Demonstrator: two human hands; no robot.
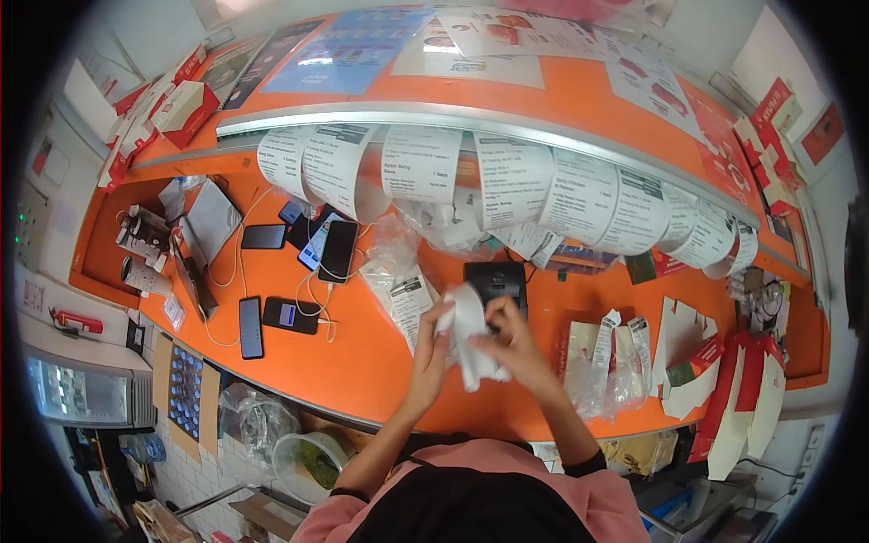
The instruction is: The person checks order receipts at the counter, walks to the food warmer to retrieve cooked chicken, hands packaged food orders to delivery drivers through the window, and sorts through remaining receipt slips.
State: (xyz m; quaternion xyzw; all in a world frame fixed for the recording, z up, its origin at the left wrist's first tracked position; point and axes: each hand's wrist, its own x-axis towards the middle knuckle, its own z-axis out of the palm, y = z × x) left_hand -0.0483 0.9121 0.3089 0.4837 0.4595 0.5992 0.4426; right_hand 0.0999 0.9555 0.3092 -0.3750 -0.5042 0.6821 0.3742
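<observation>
My left hand (429,353) is closed on the left edge of a crumpled or folded piece of white paper (466,330), which is smeared by motion. My right hand (518,348), its fingers bent inward, grips the same paper from the right side. Just behind the paper stands a small black receipt printer (503,282). Left of my hands, a printed receipt (410,303) lies on a clear plastic bag (385,258). Whether the paper in my hands carries print cannot be made out.
Printed order receipts (511,181) hang in a row from a metal rail (489,122) above the orange counter (362,362). Several phones (339,249) with white cables lie at left. Bagged items with receipts (605,357) and red-white boxes (692,348) stand at right.
</observation>
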